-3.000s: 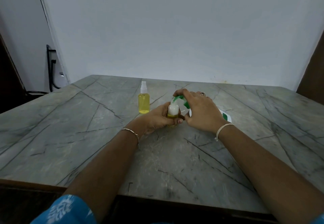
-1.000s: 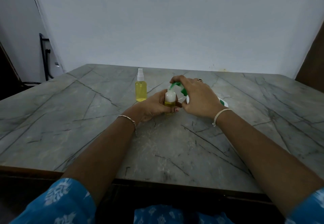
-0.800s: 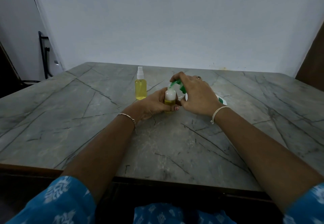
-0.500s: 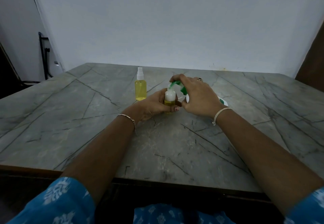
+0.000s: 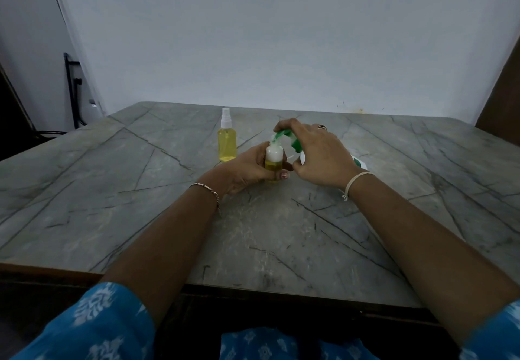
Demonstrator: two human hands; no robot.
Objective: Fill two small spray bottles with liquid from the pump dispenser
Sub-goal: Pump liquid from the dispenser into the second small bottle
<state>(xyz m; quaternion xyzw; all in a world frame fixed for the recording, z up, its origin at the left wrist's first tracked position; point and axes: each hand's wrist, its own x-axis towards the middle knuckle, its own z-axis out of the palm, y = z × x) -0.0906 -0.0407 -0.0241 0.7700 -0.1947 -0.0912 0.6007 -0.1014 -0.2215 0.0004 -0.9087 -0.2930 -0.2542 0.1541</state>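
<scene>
1. Yellow liquid fills the lower part of the small clear open-necked bottle (image 5: 273,162), with white foam above it up to the neck. It's near the middle of the grey stone-pattern desk (image 5: 112,190), upright with its mouth up. I can't tell if its base touches the desk.
2. My left hand (image 5: 247,171) is wrapped round that bottle, fingers and thumb curled on its body.
3. What the next squirt depends on: the white pump dispenser with a green pump head (image 5: 284,135) comes in from the right. It leans over toward the bottle, and its spout tip is right at the bottle's mouth. The white body trails off toward the desk's right edge, mostly hidden.
4. My right hand (image 5: 318,157) is curled over the pump head, fingers on top and thumb tucked below. So that's the hand placed to press, and the left just has to keep the neck lined up.
5. The capped clear spray bottle full of yellow liquid (image 5: 227,145) stands upright just left of the hands, toward the far edge. Looks done to me.
6. Compared with half a second ago, hardly anything differs. Both grips are the same, the spout is at the same spot and the capped bottle hasn't budged.
</scene>
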